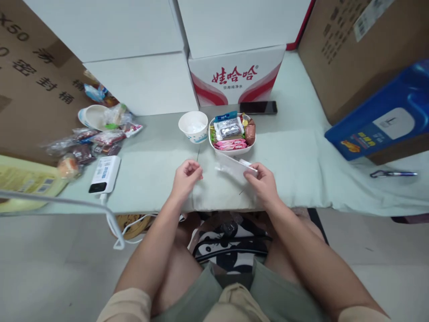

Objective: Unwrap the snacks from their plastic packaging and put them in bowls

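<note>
My right hand point(263, 182) pinches a thin, flat white piece point(234, 166) between thumb and fingers. Some clear plastic shows at its left end, and I cannot make out its exact kind. To the left, my left hand point(187, 178) is held above the table with its fingers curled together; anything in them is too small or hidden to name. Just beyond the right hand stands a white bowl point(231, 152) full of wrapped snacks, among them pink packets point(231, 144), a silver-and-clear packet point(229, 128) and a brown wrapped piece point(250, 133). Beside it is a white paper cup point(193, 127).
A black phone point(258, 108) lies before white boxes point(237, 76). At left are loose snack packets point(107, 137), a tipped paper cup point(92, 117) and a white power bank point(105, 174) with a cable. Rightward stand a blue box point(385, 116) and a pen point(398, 174).
</note>
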Motion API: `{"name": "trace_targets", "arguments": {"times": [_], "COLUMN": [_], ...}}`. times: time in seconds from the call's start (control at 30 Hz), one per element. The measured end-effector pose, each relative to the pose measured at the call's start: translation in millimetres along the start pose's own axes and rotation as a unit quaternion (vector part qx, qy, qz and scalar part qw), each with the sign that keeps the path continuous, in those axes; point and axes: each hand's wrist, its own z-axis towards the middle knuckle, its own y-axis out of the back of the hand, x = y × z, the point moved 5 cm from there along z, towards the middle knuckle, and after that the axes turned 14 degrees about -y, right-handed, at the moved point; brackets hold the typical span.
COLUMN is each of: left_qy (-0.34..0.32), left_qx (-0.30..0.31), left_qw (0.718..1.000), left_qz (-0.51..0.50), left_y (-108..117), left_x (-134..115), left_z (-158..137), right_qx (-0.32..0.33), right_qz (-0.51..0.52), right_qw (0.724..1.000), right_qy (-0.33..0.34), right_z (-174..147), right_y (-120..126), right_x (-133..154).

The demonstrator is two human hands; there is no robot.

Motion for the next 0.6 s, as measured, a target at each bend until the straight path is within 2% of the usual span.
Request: {"name": "trace_targets", "arguments": {"times": [0.07,0.13,0.27,0.33,0.4,0.5,0.53,0.6], "left_qy": [-0.009,-0.026,-0.048,-0.03,-0.005,0.024,0.031,0.035], "left_qx": [0.044,0.09,0.142,0.146,0.124,0.09,0.093,0.123], "left_qw": [0.999,0.995,0.986,0.986,0.991,0.995,0.995,0.992], "left_qz": [0.013,-0.013,-0.075,-0.076,-0.06,-0.037,-0.032,-0.019], "left_y": [-13,-30,-55,-59,-55,-46,-44,-44], "left_x": [1,2,3,5,5,5,5,4], "left_z": [-8,-16,-25,-25,-22,-20,-20,-21], "right_qx": [0.009,0.064,0.191,0.214,0.184,0.072,0.056,0.085], "right_qz": [-0.03,-0.034,0.024,0.051,0.05,0.022,0.024,0.036], "right_qw": [0.998,0.994,0.981,0.976,0.981,0.997,0.998,0.996], "right_qy": [0.054,0.085,0.038,0.004,-0.025,-0.015,-0.002,0.013], "right_z": [-8,-16,-24,-23,-20,-14,-14,-14], "right_y": [-2,-11,-37,-45,-46,-36,-33,-35], "right_x": [6,7,-4,-10,-14,-13,-12,-12]}}
